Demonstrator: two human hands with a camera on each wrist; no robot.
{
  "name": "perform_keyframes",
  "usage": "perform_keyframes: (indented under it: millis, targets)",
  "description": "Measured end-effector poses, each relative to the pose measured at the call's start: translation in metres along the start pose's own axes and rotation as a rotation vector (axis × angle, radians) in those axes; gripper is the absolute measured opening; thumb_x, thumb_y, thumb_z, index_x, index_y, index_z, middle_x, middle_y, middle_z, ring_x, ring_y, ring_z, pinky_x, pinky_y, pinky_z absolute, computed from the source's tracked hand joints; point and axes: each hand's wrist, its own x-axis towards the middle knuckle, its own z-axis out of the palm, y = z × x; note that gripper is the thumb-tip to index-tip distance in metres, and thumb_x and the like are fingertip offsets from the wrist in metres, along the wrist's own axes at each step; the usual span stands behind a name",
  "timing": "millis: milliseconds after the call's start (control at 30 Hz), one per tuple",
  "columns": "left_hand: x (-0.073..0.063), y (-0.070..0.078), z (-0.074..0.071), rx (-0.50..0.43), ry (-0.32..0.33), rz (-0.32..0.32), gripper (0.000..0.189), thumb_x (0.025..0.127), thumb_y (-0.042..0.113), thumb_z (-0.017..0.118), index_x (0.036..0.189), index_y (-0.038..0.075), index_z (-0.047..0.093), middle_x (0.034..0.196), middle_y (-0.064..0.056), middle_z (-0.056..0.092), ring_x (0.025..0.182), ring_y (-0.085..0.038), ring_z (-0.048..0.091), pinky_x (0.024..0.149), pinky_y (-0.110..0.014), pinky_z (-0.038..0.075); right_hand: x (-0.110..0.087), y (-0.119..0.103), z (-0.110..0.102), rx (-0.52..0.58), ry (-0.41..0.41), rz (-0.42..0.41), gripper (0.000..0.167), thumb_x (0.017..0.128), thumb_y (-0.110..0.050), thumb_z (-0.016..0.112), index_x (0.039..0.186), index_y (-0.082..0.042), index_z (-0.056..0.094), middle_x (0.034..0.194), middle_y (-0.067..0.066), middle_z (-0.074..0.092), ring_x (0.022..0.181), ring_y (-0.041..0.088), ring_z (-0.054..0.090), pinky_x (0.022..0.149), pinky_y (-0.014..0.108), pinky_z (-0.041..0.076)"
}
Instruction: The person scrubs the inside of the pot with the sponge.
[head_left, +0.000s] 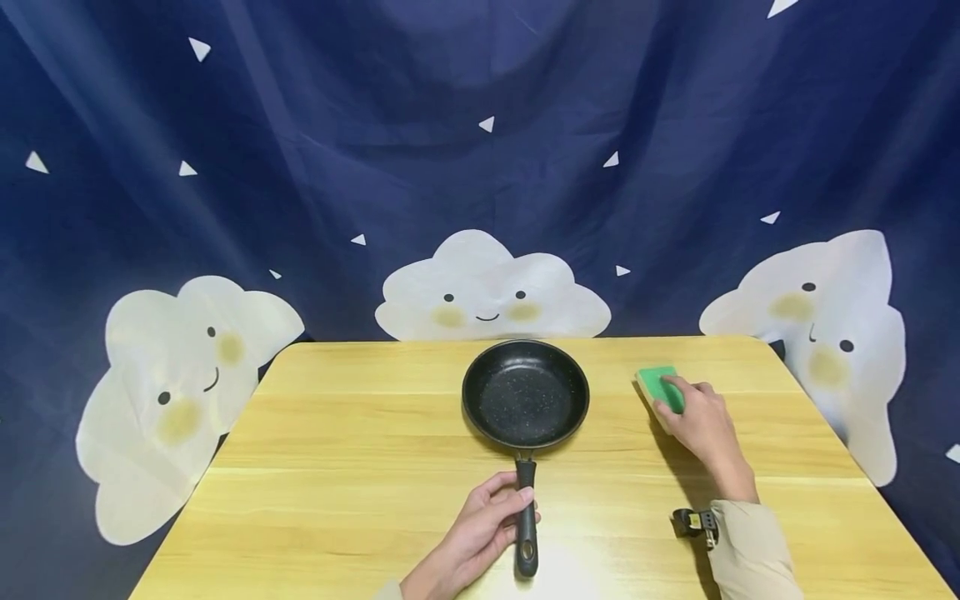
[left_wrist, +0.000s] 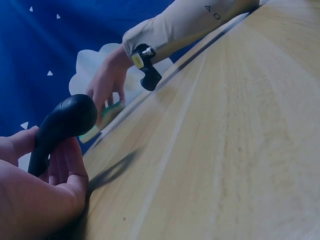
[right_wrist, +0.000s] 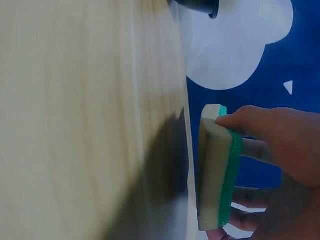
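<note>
A black frying pan with a speckled inside lies toward the back middle of the table, its handle pointing at me. My left hand grips that handle, thumb over the top and fingers around underneath; the left wrist view shows the rounded handle end close up. To the right of the pan, my right hand holds a sponge by its edges, thumb on one side and fingers on the other. The sponge has a green scouring face turned up and a pale foam layer below, facing the tabletop.
The light wooden table ends at a dark blue curtain printed with white clouds and triangles. A small black camera mount sticks out from the right sleeve, low over the table.
</note>
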Motion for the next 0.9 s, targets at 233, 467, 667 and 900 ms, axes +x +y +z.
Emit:
perform_keyframes:
  millis: [233, 467, 667, 900]
  targets:
    - [0.001, 0.0002, -0.0019, -0.01, -0.002, -0.001, 0.043, 0.097, 0.01, 0.069, 0.134, -0.001, 0.052, 0.097, -0.006, 0.064, 0.09, -0.019, 0.066, 0.083, -0.031, 0.06, 0.0035, 0.004, 0.0017, -0.014, -0.009, 0.001, 0.051, 0.098, -0.024, 0.067, 0.141, -0.001, 0.054, 0.125, 0.048, 0.046, 0.104, 0.067, 0.049, 0.064, 0.061, 0.05]
    - [0.0007, 0.0002, -0.0022, -0.006, 0.007, -0.002, 0.045, 0.097, 0.012, 0.07, 0.136, -0.001, 0.051, 0.099, -0.007, 0.063, 0.091, -0.019, 0.066, 0.084, -0.032, 0.06, 0.0032, 0.003, 0.0022, -0.033, -0.052, 0.017, 0.051, 0.099, -0.024, 0.065, 0.143, -0.001, 0.052, 0.128, 0.048, 0.043, 0.109, 0.069, 0.045, 0.068, 0.068, 0.05]
    - [-0.0007, 0.0011, -0.0042, -0.003, 0.003, -0.007, 0.043, 0.097, 0.012, 0.07, 0.135, -0.001, 0.053, 0.099, -0.007, 0.063, 0.09, -0.019, 0.065, 0.082, -0.03, 0.059, 0.004, 0.0017, 0.0019, -0.027, -0.087, 0.029, 0.055, 0.099, -0.028, 0.064, 0.145, -0.001, 0.05, 0.131, 0.048, 0.04, 0.111, 0.07, 0.042, 0.071, 0.072, 0.048]
    - [-0.0005, 0.0066, -0.0098, -0.007, -0.037, -0.015, 0.044, 0.1, 0.015, 0.068, 0.137, -0.002, 0.051, 0.105, -0.011, 0.065, 0.096, -0.02, 0.067, 0.085, -0.032, 0.059, 0.0085, -0.0043, 0.0011, -0.02, -0.053, 0.015, 0.058, 0.098, -0.032, 0.067, 0.145, -0.001, 0.05, 0.131, 0.046, 0.042, 0.11, 0.069, 0.044, 0.07, 0.072, 0.047]
